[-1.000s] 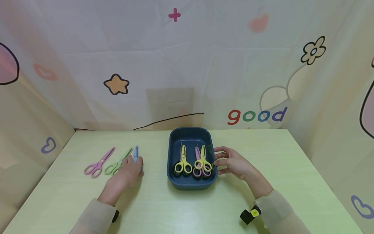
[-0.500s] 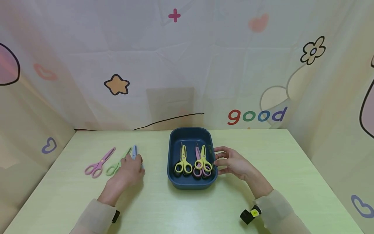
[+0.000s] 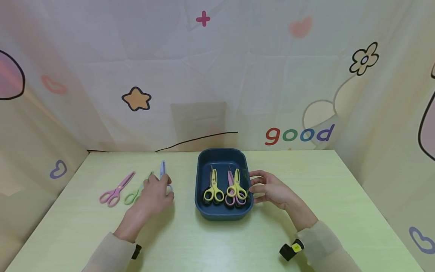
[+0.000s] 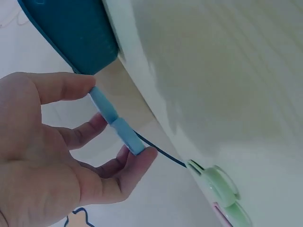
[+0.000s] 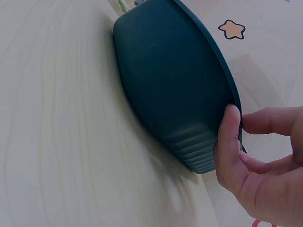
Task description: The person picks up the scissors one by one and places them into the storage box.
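Blue plastic scissors (image 3: 162,170) are pinched in the left hand (image 3: 154,194); the dark blue tray (image 3: 204,158), holding three pairs, is gripped by the right hand (image 3: 270,189); two pairs remain left of the fingers.

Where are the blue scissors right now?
In the head view the blue scissors are pinched in the left hand, left of the dark blue tray and just right of the green scissors on the table.

Blue scissors (image 3: 162,170) — handles hidden behind the left hand (image 3: 154,194); green scissors (image 3: 135,193) partly covered too.
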`<act>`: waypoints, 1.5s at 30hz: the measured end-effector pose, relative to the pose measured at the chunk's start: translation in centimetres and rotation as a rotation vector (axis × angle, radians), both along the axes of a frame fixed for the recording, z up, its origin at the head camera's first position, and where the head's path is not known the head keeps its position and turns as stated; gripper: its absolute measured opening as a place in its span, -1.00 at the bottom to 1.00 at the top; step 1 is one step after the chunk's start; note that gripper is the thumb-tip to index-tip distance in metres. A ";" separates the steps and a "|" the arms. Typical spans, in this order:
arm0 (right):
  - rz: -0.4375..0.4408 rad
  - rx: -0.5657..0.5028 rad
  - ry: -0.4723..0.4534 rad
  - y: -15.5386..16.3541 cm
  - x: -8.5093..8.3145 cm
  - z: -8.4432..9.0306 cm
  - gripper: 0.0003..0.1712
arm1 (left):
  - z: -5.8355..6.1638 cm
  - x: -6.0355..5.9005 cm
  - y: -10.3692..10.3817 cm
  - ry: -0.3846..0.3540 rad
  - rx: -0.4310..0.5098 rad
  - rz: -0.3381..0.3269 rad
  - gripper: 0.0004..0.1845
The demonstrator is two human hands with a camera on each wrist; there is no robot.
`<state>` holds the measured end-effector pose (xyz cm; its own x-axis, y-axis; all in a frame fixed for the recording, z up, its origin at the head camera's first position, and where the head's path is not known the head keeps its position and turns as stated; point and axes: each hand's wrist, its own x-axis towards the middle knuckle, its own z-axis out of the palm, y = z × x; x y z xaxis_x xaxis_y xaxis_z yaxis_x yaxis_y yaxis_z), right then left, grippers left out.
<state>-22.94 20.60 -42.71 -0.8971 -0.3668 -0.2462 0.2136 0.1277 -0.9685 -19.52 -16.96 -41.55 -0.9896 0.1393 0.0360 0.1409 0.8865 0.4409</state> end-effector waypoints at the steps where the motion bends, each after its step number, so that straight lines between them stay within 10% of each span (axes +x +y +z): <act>1: -0.001 0.001 -0.001 0.0 0.0 0.0 -0.34 | 0.1 0.1 0.1 0.017 0.004 -0.001 -0.68; 21: -0.011 0.025 -0.006 -0.2 0.1 0.3 -0.34 | 1.0 0.0 4.2 0.247 0.035 -0.064 -0.70; 45: -0.005 0.031 0.005 -0.4 0.2 0.5 -0.33 | 1.8 -0.3 10.7 0.166 0.004 -0.201 -0.66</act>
